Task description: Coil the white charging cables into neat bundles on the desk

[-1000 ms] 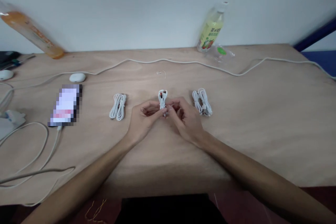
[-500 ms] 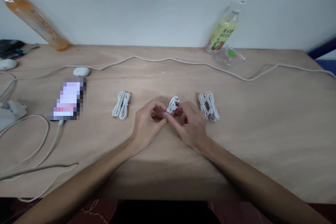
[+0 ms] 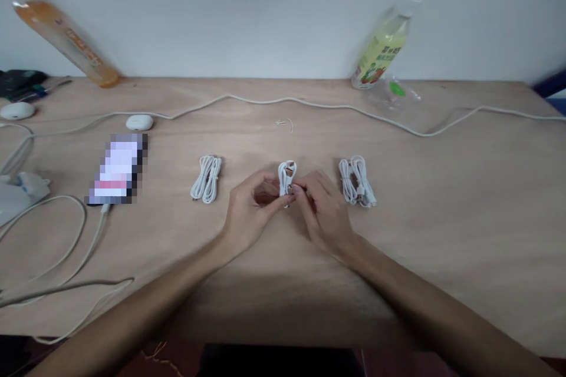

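A coiled white charging cable [image 3: 287, 174] is held between my two hands, just above the middle of the table. My left hand [image 3: 252, 203] pinches its lower left part between thumb and fingers. From the other side, the fingertips of my right hand [image 3: 321, 206] are closed at the coil's lower right; a small metallic bit shows by them. A bundled white cable [image 3: 206, 179] lies on the table left of my hands. To the right lie more bundled white cables [image 3: 357, 181], side by side. Short white tie scraps [image 3: 285, 123] lie beyond my hands.
A long white cord [image 3: 287, 100] runs across the back of the table [image 3: 442, 235]. At left are a phone [image 3: 115, 168] plugged into a cable, a white earbud case [image 3: 140, 122] and an orange drink bottle [image 3: 66, 41]. A yellow-green bottle [image 3: 382, 50] stands back right beside clear plastic [image 3: 395, 94].
The held cable coil has turned more upright and shifted slightly left. My right fingertips have moved from its upper right side to its lower right. The view has shifted slightly.
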### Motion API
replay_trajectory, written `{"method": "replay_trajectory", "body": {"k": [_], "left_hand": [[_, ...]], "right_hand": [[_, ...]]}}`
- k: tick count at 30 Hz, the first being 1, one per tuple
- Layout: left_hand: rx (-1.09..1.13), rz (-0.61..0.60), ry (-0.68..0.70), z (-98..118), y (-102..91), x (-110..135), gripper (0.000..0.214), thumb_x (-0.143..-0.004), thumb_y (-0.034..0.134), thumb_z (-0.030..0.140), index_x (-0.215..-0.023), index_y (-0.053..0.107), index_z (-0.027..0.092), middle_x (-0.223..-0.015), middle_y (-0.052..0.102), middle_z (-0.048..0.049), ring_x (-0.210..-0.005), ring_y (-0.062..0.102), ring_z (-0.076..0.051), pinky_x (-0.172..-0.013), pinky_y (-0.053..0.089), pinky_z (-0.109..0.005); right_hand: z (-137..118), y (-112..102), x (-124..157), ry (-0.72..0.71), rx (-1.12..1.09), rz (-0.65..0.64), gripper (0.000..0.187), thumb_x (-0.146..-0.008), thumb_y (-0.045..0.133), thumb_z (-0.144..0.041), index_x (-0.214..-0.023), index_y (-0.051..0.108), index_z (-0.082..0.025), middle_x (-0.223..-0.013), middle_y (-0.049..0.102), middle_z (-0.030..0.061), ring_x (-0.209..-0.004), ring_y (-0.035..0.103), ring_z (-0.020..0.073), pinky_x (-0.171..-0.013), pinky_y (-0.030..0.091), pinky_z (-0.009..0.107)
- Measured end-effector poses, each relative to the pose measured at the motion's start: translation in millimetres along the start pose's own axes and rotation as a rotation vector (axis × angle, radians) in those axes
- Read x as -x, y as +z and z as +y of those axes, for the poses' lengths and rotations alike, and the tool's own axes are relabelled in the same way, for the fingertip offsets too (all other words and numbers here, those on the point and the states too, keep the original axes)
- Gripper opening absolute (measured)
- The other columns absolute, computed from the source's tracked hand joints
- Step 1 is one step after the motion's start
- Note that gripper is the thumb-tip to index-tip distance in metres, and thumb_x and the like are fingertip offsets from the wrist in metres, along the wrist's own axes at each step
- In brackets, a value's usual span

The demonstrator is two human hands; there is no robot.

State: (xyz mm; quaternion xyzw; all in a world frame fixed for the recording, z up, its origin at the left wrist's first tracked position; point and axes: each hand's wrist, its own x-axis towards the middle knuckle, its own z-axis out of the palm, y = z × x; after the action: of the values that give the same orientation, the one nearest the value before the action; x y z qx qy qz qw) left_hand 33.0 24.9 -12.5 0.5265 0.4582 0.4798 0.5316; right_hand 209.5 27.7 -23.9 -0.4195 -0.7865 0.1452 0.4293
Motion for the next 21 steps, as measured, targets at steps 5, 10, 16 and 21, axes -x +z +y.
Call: {"method": "replay_trajectory", "body": {"k": [5,10,16,21], "left_hand": [[0.104,-0.016,-0.049,0,0.6,-2,0.028,-0.078,0.095,0.025,-0.096,0.074,0.018,-0.082,0.079,0.0003,-0.076,0.072,-0.014,-0.075,0.059,-0.024],[0.184,-0.068,-0.073,2,1.7,-2,0.025,-0.085,0.089,0.028,-0.104,0.078,0.016,-0.090,0.083,-0.0033,-0.079,0.076,-0.016,-0.076,0.066,-0.026],[0.171,-0.121,-0.083,8,-0.1,-2,0.014,-0.095,0.080,0.026,-0.103,0.080,0.015,-0.090,0.085,-0.0047,-0.080,0.079,-0.017,-0.077,0.069,-0.027],[0.205,-0.154,-0.182,10,-3.2,-5,0.022,-0.089,0.087,0.026,-0.107,0.079,0.015,-0.090,0.084,-0.0036,-0.078,0.080,-0.017,-0.069,0.069,-0.025]], "right_hand": [[0,-2,0,0.104,-0.070,-0.029,0.019,-0.109,0.051,-0.018,-0.097,0.064,-0.024,-0.087,0.067,0.0033,-0.077,0.057,0.0214,-0.070,0.045,0.036],[-1,-4,-2,0.185,-0.126,-0.002,0.021,-0.109,0.051,-0.021,-0.093,0.064,-0.024,-0.082,0.065,0.0015,-0.072,0.055,0.0196,-0.068,0.043,0.035],[-3,-7,-3,0.199,-0.149,0.021,0.024,-0.109,0.051,-0.019,-0.086,0.057,-0.024,-0.081,0.062,0.0008,-0.073,0.053,0.0189,-0.069,0.042,0.035],[-3,-9,-4,0.167,-0.140,-0.012,0.026,-0.109,0.051,-0.017,-0.084,0.053,-0.024,-0.081,0.059,0.0004,-0.074,0.051,0.0190,-0.070,0.041,0.035]]}}
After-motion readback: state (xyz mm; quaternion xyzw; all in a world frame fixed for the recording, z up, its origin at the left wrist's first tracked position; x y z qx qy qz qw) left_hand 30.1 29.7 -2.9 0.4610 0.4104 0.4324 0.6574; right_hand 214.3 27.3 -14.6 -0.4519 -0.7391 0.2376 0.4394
